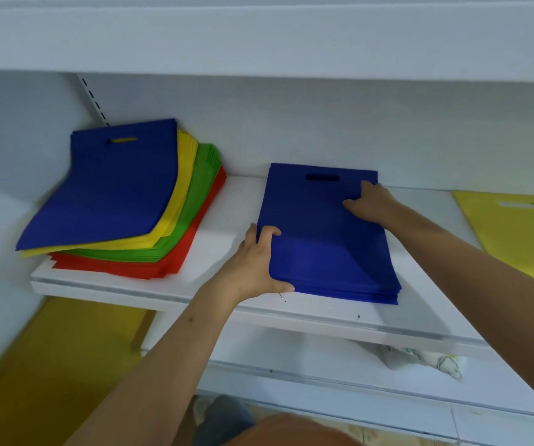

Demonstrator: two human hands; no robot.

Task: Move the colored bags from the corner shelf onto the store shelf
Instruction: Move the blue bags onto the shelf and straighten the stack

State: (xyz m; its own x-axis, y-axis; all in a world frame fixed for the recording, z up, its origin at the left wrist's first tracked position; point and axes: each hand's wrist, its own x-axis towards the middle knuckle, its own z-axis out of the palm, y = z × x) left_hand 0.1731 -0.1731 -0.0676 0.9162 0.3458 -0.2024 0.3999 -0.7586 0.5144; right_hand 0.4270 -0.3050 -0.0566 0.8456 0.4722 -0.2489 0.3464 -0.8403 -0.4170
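Mid-left of frame, the mixed stack (121,201) sat in the corner. At centre, the blue stack (327,233) lay long axis running away up the shelf (220,204), left hand (259,262) gripping its near-left edge, right hand (372,204) pressing flat-fingered on top.

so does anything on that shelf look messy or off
Yes. The mixed pile at the left corner is fanned out: its blue, yellow, green and red layers are staggered, and the front edges overhang the shelf. The blue stack between the hands lies squared up.
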